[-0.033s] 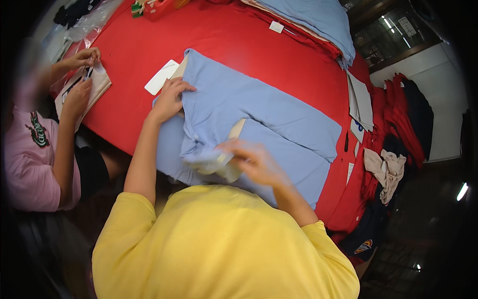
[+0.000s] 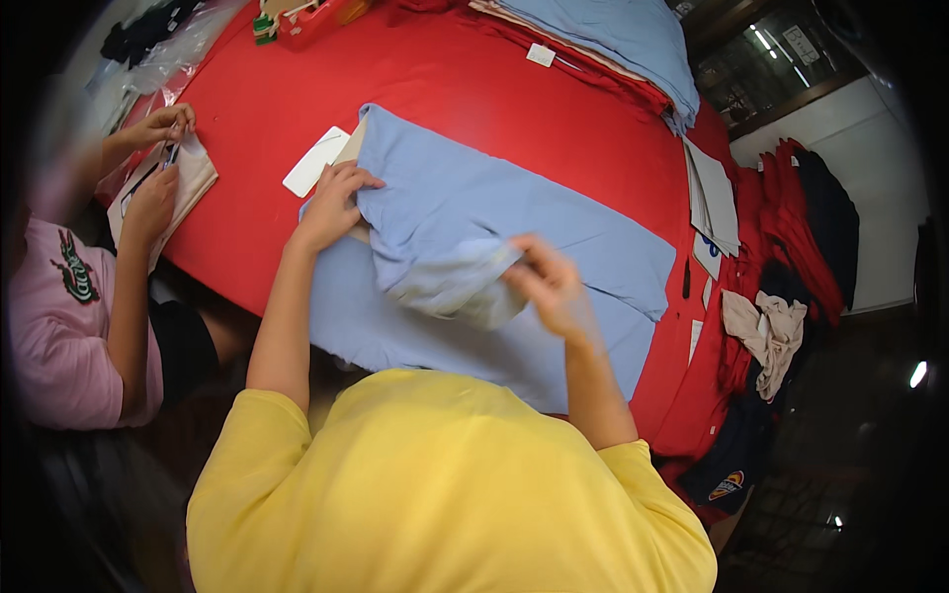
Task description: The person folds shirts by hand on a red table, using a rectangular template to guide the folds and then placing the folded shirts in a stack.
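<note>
A layered light blue cloth [image 2: 514, 178] lies across the red-covered table in front of me. My left hand [image 2: 331, 210] grips its upper left edge with bent fingers, beside a strip of cream material [image 2: 352, 140]. Between thumb and fingers my right hand [image 2: 554, 292], slightly blurred, pinches a lifted flap [image 2: 450, 287] of the cloth, holding it bunched above the lower layer [image 2: 425, 351]. A white card tag [image 2: 316, 161] lies just beyond my left hand.
At left a co-worker in a pink shirt [image 2: 89, 346] handles cream cloth [image 2: 193, 183] on the red table cover [image 2: 415, 69]. Folded blue garments [image 2: 613, 44] are stacked at the back. White papers [image 2: 712, 203] lie on the right, near hanging red garments [image 2: 791, 227] and a crumpled beige cloth [image 2: 766, 336].
My right hand has moved right and slightly up, drawing the pinched flap along and spreading it over the cloth's middle. My left hand stays at the upper left edge.
</note>
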Demonstrator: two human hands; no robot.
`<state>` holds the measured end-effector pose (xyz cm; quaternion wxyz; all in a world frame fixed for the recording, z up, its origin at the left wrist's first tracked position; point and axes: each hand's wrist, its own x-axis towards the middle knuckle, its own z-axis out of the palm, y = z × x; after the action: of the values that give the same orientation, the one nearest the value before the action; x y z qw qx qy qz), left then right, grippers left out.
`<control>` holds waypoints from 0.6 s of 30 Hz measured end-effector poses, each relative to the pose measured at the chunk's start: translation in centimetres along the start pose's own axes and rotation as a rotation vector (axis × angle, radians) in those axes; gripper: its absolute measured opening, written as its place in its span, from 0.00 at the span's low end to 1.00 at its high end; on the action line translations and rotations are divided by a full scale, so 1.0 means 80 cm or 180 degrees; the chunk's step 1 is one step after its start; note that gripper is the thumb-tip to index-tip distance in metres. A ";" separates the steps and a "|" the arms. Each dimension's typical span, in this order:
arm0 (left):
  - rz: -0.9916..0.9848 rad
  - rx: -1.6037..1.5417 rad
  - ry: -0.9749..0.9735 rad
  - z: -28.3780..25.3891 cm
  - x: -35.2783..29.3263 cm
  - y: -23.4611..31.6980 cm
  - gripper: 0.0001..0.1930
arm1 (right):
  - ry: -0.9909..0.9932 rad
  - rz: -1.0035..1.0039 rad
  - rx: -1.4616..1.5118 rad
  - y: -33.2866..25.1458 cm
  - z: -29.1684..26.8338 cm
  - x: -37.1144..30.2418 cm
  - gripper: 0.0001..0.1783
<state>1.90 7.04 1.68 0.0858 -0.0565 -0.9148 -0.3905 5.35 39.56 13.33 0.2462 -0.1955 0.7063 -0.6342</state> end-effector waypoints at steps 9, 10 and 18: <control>-0.0185 0.0019 0.0076 0.000 -0.001 0.029 0.24 | 0.1902 0.0124 -0.1657 0.122 -0.132 0.041 0.23; -0.0219 -0.0007 0.0109 -0.001 -0.002 0.030 0.25 | 0.1881 0.0182 -0.1814 0.125 -0.129 0.041 0.24; -0.0047 0.0589 -0.0008 -0.011 0.003 0.040 0.23 | 0.2504 -0.0279 -0.2573 0.136 -0.123 0.040 0.18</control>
<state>2.33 8.59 4.56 0.0867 -0.0421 -0.9475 -0.3049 -2.67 46.86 2.98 -0.1565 -0.0523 0.9228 -0.3481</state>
